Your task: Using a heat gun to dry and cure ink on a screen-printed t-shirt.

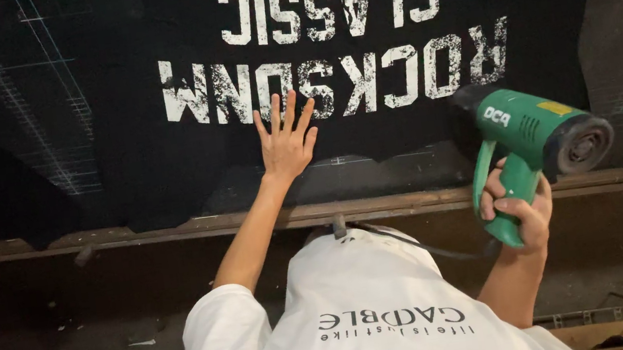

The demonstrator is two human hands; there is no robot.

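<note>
My left hand (pixel 286 139) lies flat with fingers spread on a black garment (pixel 369 122) printed with large white distressed lettering, at the lower edge of the print. My right hand (pixel 519 207) grips the handle of a green heat gun (pixel 537 135) with a black nozzle; the nozzle points toward the right end of the lettering, close above the fabric. A black cord (pixel 418 243) runs from the gun's handle across my white shirt (pixel 349 324).
The garment lies on a dark work surface (pixel 15 143) marked with faint white grid lines. A worn metal front rail (pixel 133 236) runs across the table edge. Below is a dark floor, with a wooden piece (pixel 602 333) at the lower right.
</note>
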